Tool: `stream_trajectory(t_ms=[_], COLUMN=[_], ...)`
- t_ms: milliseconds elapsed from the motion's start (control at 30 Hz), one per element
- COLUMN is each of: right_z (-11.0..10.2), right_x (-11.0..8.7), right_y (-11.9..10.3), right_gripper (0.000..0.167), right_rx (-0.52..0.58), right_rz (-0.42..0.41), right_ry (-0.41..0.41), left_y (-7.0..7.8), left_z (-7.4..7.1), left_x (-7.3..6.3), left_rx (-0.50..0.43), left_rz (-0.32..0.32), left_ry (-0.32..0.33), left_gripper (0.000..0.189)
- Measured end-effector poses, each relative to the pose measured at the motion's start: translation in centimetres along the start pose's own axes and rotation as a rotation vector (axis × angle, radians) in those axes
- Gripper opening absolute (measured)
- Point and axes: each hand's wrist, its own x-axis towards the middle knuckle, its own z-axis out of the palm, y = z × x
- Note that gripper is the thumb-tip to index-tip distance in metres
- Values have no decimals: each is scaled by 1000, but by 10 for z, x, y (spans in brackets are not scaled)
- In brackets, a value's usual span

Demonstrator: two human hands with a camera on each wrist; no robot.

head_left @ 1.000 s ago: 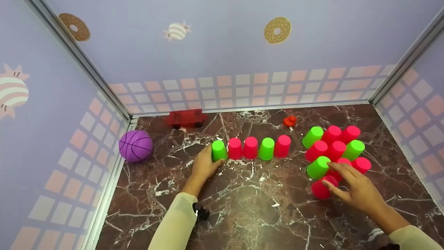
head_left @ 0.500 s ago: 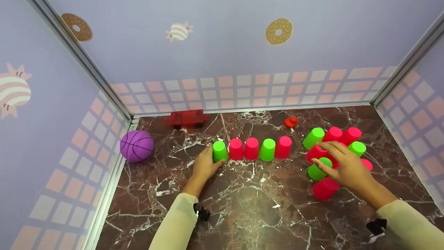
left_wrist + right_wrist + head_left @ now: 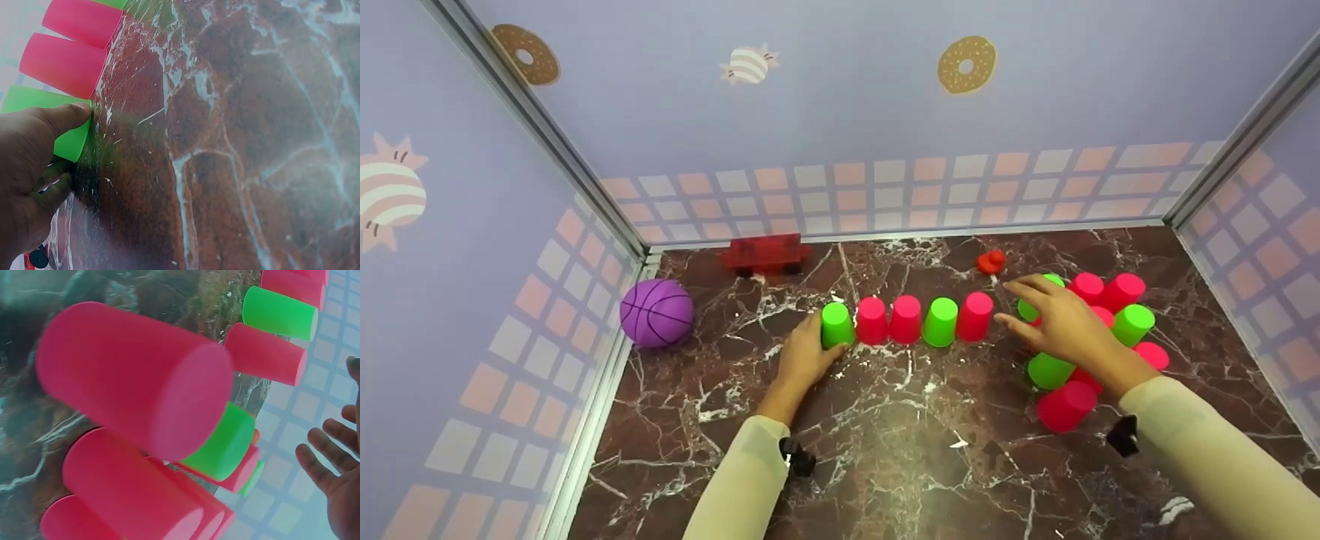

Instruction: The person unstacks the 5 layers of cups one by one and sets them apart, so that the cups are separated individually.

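An upside-down green cup (image 3: 837, 321) stands at the left end of a row of green and pink cups. My left hand (image 3: 801, 358) holds this cup, its thumb on the near side; the left wrist view shows the thumb (image 3: 70, 117) against the cup wall. The row ends on the right with a pink cup (image 3: 976, 315). My right hand (image 3: 1063, 322) hovers over the left part of a cluster of upturned cups, fingers spread and holding nothing. It partly hides a green cup (image 3: 1046, 371) and others. A pink cup (image 3: 1067, 406) stands nearest in that cluster.
A purple ball (image 3: 657, 313) sits by the left wall. Along the back wall are a translucent red toy vehicle (image 3: 766, 253) and a small orange-red object (image 3: 991, 262). Patterned panels enclose the brown marbled surface (image 3: 900, 450) at the left, back and right.
My right hand has moved left and away from me across the cluster, towards the row's right end. My left hand keeps its place on the green cup.
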Motion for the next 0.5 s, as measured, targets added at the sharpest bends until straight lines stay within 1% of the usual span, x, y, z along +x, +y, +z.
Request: stream_trajectory(t_ms=[100, 200, 300, 500], right_z=[3, 7, 13, 31], right_x=[12, 21, 27, 34], right_y=[-2, -4, -7, -13], right_gripper=[58, 63, 68, 71], right_rx=[-2, -10, -19, -32], right_rz=[14, 59, 113, 174], right_ry=[-63, -140, -196, -219], left_y=[1, 3, 5, 6], left_z=[-1, -2, -2, -3], left_x=[0, 0, -1, -3], left_rx=[0, -1, 3, -10], left_rz=[-7, -23, -35, -20], left_ry=[-8, -15, -12, 6], left_gripper=[81, 80, 79, 79])
